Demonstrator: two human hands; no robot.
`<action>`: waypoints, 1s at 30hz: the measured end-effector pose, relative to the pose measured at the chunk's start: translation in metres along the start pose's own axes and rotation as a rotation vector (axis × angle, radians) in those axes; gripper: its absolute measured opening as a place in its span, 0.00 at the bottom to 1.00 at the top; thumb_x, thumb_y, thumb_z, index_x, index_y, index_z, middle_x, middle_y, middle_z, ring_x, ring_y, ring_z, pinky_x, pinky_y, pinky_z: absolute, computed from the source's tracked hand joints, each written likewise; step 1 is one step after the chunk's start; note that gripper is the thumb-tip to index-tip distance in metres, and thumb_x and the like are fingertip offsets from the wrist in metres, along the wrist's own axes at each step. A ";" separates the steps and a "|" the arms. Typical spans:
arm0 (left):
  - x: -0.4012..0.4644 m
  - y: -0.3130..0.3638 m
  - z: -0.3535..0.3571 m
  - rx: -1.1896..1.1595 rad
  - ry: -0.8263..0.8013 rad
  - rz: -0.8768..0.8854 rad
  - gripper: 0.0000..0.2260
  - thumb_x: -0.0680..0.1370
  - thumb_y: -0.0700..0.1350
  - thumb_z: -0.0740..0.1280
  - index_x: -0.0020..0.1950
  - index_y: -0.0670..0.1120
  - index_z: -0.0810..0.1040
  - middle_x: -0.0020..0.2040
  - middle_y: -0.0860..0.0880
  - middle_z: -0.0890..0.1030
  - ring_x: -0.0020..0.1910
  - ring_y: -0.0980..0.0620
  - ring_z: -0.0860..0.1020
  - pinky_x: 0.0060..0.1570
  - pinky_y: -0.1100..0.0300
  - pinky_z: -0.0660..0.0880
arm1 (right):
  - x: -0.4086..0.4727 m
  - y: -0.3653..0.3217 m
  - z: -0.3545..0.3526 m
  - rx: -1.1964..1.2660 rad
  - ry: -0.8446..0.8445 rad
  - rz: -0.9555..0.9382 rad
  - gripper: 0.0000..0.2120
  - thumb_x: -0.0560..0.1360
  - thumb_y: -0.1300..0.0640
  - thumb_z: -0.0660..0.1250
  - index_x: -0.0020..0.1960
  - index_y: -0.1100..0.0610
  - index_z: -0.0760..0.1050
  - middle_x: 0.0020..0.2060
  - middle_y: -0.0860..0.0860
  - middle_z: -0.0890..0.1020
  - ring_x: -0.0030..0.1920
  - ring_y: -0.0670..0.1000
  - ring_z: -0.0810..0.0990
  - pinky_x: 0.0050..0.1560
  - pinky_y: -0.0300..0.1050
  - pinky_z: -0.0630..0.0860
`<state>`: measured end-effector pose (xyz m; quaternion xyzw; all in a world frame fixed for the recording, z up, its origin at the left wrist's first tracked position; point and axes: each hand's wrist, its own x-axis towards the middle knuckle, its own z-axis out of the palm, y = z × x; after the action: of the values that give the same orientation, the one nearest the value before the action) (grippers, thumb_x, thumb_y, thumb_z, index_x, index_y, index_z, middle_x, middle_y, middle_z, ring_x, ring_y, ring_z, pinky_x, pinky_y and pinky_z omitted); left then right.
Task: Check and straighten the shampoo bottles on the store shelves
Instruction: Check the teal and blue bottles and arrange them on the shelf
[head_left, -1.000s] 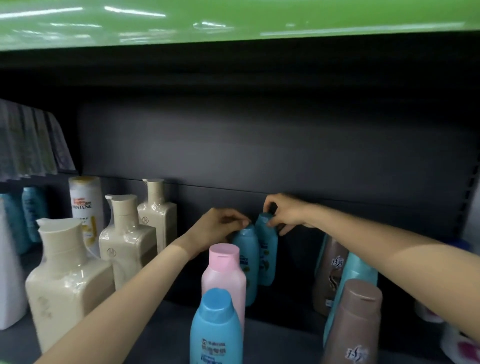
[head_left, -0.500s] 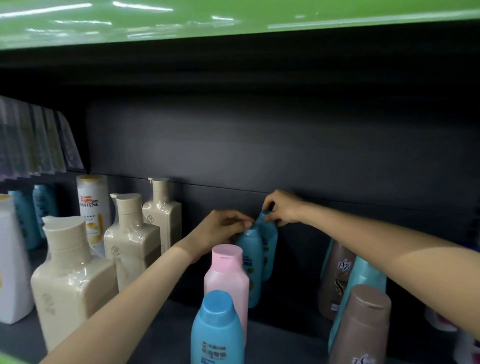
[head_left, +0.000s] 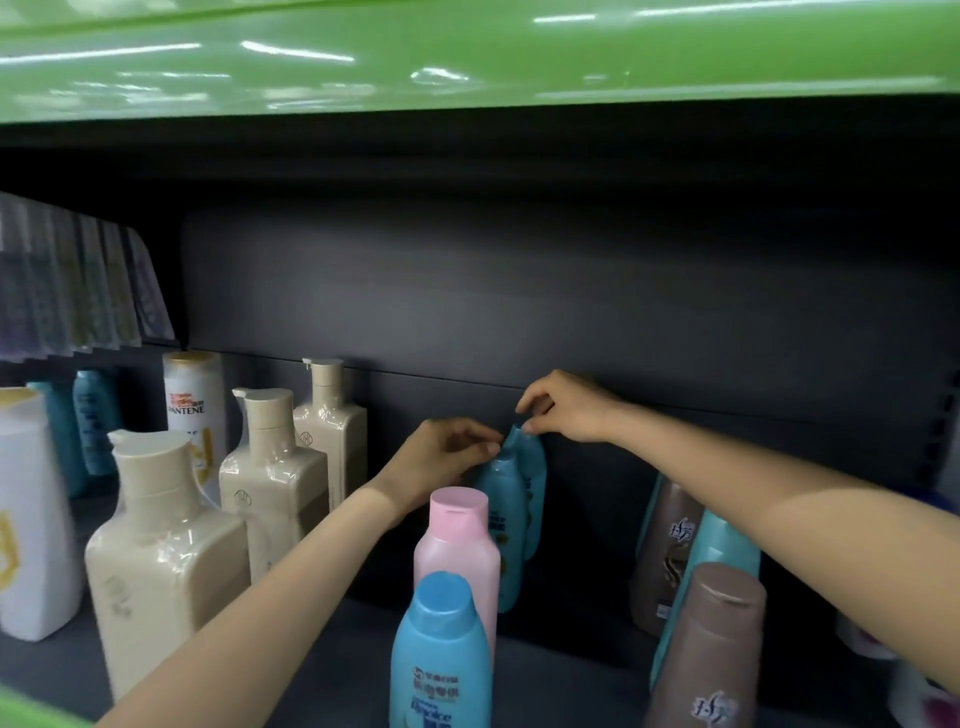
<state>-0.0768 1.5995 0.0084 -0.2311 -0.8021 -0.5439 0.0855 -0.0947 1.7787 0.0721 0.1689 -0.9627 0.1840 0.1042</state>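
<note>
Dark grey shelving (head_left: 571, 670) with a matching back panel (head_left: 571, 291) is seen beneath a glossy green shelf edge (head_left: 467, 57). Two teal shampoo bottles are stood at the rear of the shelf, close against the back panel, one just behind the other. The nearer teal bottle (head_left: 501, 514) is gripped at its neck by the left hand (head_left: 441, 462), the fingers curled round the top. The cap of the rear teal bottle (head_left: 535, 467) is pinched between thumb and fingertips of the right hand (head_left: 566, 408), and this bottle is seen tilted slightly towards the left. Directly in front of them, a pink bottle (head_left: 457, 545) and a light blue bottle (head_left: 441, 660) are lined up towards the camera. To the left, three cream pump bottles (head_left: 161, 561) wrapped in clear film are ranged in a row, with a white Pantene bottle (head_left: 193, 410) behind them and another white bottle (head_left: 31, 519) at the far left edge. To the right, two brown bottles (head_left: 711, 649) and a teal one (head_left: 722, 545) between them are seen leaning. Hanging packets (head_left: 78, 280) are visible at the upper left, too blurred to be identified.
</note>
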 end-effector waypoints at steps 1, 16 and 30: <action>-0.001 0.001 -0.002 0.019 0.022 0.008 0.05 0.76 0.38 0.68 0.50 0.45 0.81 0.40 0.57 0.80 0.35 0.71 0.76 0.37 0.74 0.71 | -0.004 -0.001 -0.002 0.042 0.001 0.006 0.14 0.72 0.59 0.71 0.57 0.60 0.78 0.45 0.52 0.78 0.48 0.51 0.77 0.50 0.43 0.73; -0.088 0.032 -0.047 0.309 0.218 0.239 0.04 0.75 0.43 0.67 0.48 0.51 0.79 0.40 0.55 0.82 0.40 0.57 0.79 0.44 0.61 0.75 | -0.086 -0.109 -0.008 0.345 0.147 0.012 0.05 0.74 0.62 0.68 0.48 0.57 0.80 0.35 0.48 0.80 0.40 0.49 0.80 0.49 0.45 0.78; -0.217 -0.013 -0.168 0.354 0.254 0.372 0.10 0.76 0.44 0.66 0.56 0.52 0.76 0.52 0.57 0.73 0.51 0.57 0.74 0.47 0.57 0.74 | -0.146 -0.253 0.094 0.394 0.241 0.199 0.22 0.74 0.58 0.68 0.68 0.53 0.70 0.62 0.53 0.76 0.59 0.49 0.77 0.57 0.41 0.74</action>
<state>0.0883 1.3821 -0.0208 -0.2859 -0.8111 -0.3952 0.3228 0.1188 1.5623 0.0292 0.0672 -0.9006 0.3965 0.1649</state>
